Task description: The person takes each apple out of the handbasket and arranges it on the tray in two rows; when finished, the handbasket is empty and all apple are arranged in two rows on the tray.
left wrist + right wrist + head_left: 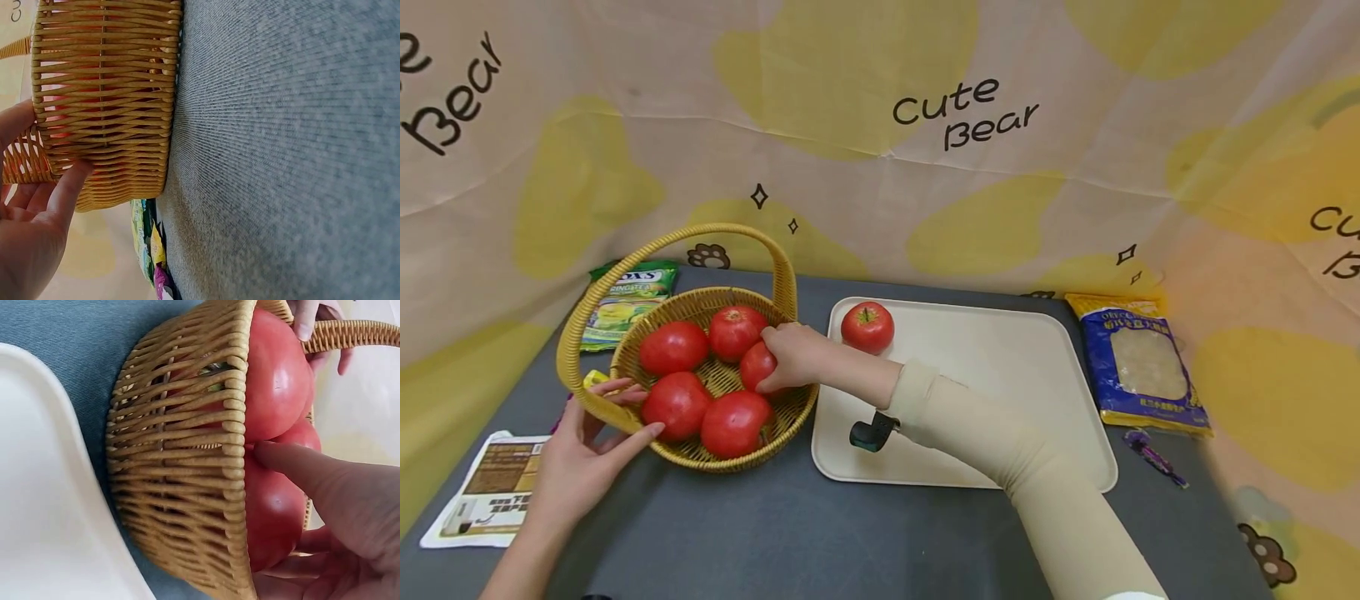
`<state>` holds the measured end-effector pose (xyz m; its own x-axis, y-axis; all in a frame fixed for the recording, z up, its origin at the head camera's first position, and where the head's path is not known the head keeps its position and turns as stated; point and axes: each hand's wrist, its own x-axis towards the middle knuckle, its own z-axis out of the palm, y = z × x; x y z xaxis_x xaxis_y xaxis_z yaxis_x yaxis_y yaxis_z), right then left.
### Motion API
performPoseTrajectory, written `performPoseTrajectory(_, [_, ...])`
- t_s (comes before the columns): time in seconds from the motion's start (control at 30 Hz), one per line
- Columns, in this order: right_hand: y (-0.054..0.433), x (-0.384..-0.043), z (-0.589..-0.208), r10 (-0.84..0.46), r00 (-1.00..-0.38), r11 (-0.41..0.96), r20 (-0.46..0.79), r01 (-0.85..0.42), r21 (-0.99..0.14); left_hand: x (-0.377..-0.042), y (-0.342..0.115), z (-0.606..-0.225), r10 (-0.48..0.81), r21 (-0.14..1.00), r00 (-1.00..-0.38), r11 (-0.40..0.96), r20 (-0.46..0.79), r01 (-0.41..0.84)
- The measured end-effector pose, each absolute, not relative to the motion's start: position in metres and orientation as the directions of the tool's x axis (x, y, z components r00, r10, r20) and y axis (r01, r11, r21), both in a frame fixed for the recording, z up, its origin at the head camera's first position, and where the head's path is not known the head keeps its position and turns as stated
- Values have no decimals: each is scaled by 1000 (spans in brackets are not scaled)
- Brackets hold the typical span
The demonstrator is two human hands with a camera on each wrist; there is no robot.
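Observation:
A yellow wicker basket (790,429) with an arched handle holds several red tomatoes (673,348). My right hand (797,354) reaches over its right side and grips a tomato (272,515) that sits inside against the rim. Thumb and fingers lie on opposite sides of that tomato, and the hand covers part of it. At the basket's left, my left hand (583,454) holds the rim at the foot of the handle (576,329), thumb on one side and fingers on the other. A red apple (867,327) rests on the white tray (985,400), at its back left corner.
Behind the basket's left side lies a green candy bag (632,304). A brown and white packet (497,492) is beside my left wrist. Right of the tray are a blue and yellow bag (1142,362) and a purple wrapped candy (1153,458). A printed cloth hangs behind the table.

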<state>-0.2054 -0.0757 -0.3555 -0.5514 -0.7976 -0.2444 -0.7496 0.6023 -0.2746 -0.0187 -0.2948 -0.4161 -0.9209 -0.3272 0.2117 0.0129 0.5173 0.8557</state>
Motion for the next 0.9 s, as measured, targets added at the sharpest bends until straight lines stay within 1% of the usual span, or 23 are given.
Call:
performPoseTrajectory(0.17, [-78, -211, -363, -787, -566, 616, -247, -693, -375, -19, -293, -415, -325, 854, -920, 520, 217, 17])
performPoseTrajectory(0.3, [-75, -212, -368, -792, -575, 597, -204, -661, -454, -18, -294, -414, -332, 854, -918, 519, 216, 13])
performPoseTrajectory(0.5, [-69, -210, -371, -816, -565, 546, -122, -684, -484, -19, -293, -416, -332, 855, -917, 518, 220, 18])
performPoseTrajectory(0.63, [-61, -207, -370, -827, -561, 502, -42, -702, -505, -19, -293, -417, -330, 860, -916, 510, 227, 30])
performPoseTrajectory(0.73, [-53, -205, -370, -820, -571, 464, 31, -697, -547, -20, -293, -418, -326, 868, -913, 494, 247, 58])
performPoseTrajectory(0.8, [-46, -204, -371, -808, -585, 441, 78, -686, -579, -20, -293, -419, -327, 871, -910, 487, 253, 68])
performPoseTrajectory(0.9, [-35, -202, -373, -769, -621, 412, 153, -664, -624, -20, -294, -419, -330, 868, -909, 492, 255, 65])
